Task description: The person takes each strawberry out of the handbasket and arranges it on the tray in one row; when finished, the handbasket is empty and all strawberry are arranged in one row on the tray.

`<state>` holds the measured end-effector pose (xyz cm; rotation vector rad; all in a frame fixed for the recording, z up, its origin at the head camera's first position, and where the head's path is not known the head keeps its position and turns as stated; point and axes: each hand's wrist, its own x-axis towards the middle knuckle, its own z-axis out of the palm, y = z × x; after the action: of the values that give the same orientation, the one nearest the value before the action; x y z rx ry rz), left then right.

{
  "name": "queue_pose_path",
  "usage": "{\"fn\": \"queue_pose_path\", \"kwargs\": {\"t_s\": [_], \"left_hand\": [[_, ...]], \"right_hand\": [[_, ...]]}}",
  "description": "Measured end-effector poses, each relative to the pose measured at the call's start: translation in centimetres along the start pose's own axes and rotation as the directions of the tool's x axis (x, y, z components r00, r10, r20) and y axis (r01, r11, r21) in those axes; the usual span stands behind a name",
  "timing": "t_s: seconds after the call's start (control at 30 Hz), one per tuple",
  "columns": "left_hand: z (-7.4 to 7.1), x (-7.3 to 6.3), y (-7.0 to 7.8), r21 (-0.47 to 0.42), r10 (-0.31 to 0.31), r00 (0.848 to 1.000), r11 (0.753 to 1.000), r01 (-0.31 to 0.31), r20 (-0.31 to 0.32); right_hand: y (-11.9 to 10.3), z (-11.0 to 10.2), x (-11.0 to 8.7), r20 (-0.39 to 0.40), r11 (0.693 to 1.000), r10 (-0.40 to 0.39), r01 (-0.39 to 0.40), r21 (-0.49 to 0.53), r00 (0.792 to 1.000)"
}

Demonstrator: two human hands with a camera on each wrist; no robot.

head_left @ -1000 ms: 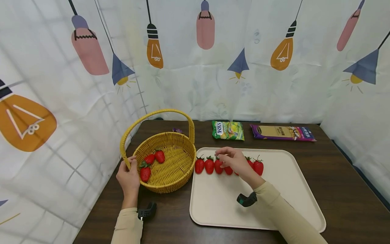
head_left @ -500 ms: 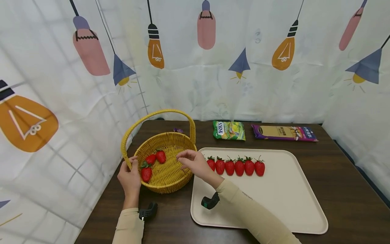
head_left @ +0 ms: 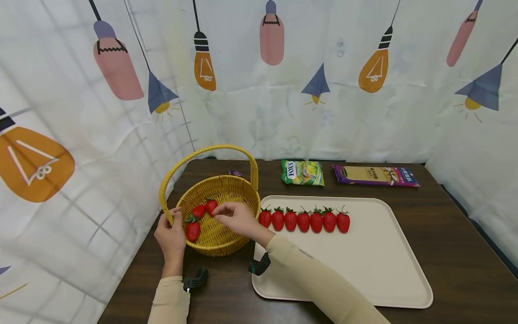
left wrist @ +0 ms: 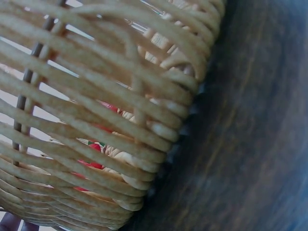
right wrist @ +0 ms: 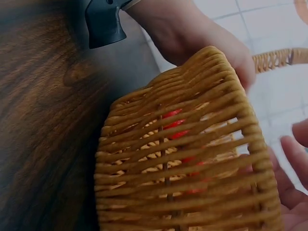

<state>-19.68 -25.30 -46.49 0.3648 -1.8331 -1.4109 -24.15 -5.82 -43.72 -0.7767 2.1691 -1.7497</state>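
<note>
My left hand [head_left: 171, 234] grips the left rim of a yellow wicker basket [head_left: 238, 238], at the foot of its tall handle. Three red strawberries [head_left: 193, 231] lie in the basket's left half. Over the basket, my right hand [head_left: 238, 219] reaches in with its fingers loosely bent, the tips beside the strawberry [head_left: 211, 206] nearest the middle. Nothing shows between those fingers. In the right wrist view, my right hand [right wrist: 292, 192] appears partly behind the woven wall. The left wrist view is mostly filled by the basket weave [left wrist: 96, 106], with red showing through gaps.
A cream tray [head_left: 344, 274] to the right bears a row of several upright strawberries [head_left: 303, 222]. Behind it lie a green candy bag [head_left: 302, 173] and a long purple packet [head_left: 376, 176]. A small purple wrapped item [head_left: 235, 173] sits behind the basket. A patterned curtain [head_left: 251, 117] encloses the table.
My right hand has moved left from above the strawberry row on the tray to inside the basket, uncovering the whole row. My left hand has stayed on the basket.
</note>
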Motion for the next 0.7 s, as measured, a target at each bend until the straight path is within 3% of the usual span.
{"fn": "queue_pose_path", "kwargs": {"t_s": [0.13, 0.27, 0.47, 0.7], "left_hand": [[0.2, 0.5, -2.1, 0.017, -0.002, 1.0, 1.0, 0.003, -0.014], [0.2, 0.5, -2.5, 0.021, 0.007, 1.0, 1.0, -0.006, -0.023], [0.3, 0.6, -2.2, 0.013, 0.024, 1.0, 1.0, -0.024, -0.011], [0.4, 0.7, -2.4, 0.02, 0.007, 1.0, 1.0, -0.007, -0.027]], "right_hand": [[-0.4, 0.9, 0.6, 0.111, 0.996, 0.022, -0.013, -0.088, 0.994], [-0.6, 2.0, 1.2, 0.191, 0.991, 0.027, -0.002, -0.132, 0.981], [-0.6, 3.0, 2.4, 0.125, 0.976, 0.003, 0.025, -0.216, 0.992], [-0.1, 3.9, 3.7, 0.069, 0.951, 0.044, -0.02, -0.309, 0.997]]}}
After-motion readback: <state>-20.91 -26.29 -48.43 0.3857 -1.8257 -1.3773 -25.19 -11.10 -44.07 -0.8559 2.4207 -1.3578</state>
